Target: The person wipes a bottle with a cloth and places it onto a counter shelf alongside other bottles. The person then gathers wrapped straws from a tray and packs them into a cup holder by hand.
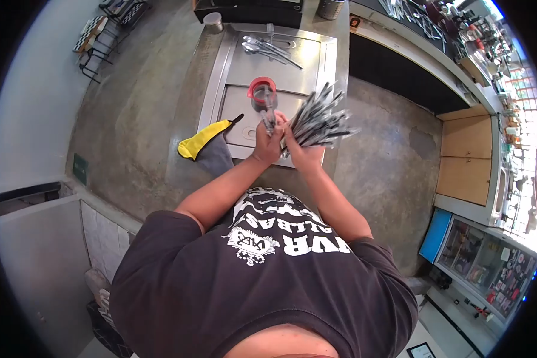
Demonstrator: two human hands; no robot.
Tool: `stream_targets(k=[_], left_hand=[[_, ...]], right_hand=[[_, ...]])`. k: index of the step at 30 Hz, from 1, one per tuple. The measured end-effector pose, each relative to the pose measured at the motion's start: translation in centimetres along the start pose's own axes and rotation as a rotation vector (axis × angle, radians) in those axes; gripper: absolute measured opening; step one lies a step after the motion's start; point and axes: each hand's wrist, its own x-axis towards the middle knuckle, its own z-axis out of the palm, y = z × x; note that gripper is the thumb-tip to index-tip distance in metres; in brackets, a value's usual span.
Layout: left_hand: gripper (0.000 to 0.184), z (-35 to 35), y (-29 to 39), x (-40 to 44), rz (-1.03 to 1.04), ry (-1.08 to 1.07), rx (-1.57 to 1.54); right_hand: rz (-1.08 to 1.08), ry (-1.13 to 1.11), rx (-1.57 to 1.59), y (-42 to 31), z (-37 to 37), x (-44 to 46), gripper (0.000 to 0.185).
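Observation:
My left hand is closed around a few pieces of metal cutlery, blurred, upright in front of a red-rimmed container. Right beside it, my right hand is wrapped around a large fanned bundle of metal cutlery. The two hands are close together, the fingers of one near the other. Several spoons and other utensils lie on the steel surface beyond the container. A yellow and grey cloth rests at the counter's left edge, a dark strap-like end on it.
A metal cup stands at the counter's far left corner, and a perforated metal holder at the far right. Behind is a black box. To the right, a long shelf carries many utensils; wooden cabinets stand below.

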Motion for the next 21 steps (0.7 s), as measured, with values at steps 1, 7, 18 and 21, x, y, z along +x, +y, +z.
stream_targets(k=[1,7,18,21], left_hand=[[0.033,0.0,-0.6,-0.4,-0.034,0.0,-0.039],[0.051,1.4,-2.7,-2.0,-0.167,-0.11,-0.043],[0.118,2.9,-6.8,-1.4,-0.088,-0.256,-0.189],[0.134,2.8,-6.3,-0.8,-0.131,-0.382,-0.265]], right_hand=[[-0.029,-0.014,-0.077,1.4,-0.5,-0.6,0.013],[-0.123,-0.155,-0.328,7.5,-3.1,-2.8,0.031],[0.004,-0.096,-0.186,10.5,-6.1,-3.1,0.062],[0.118,-0.142,0.165,9.2,-6.8,-2.7,0.097]])
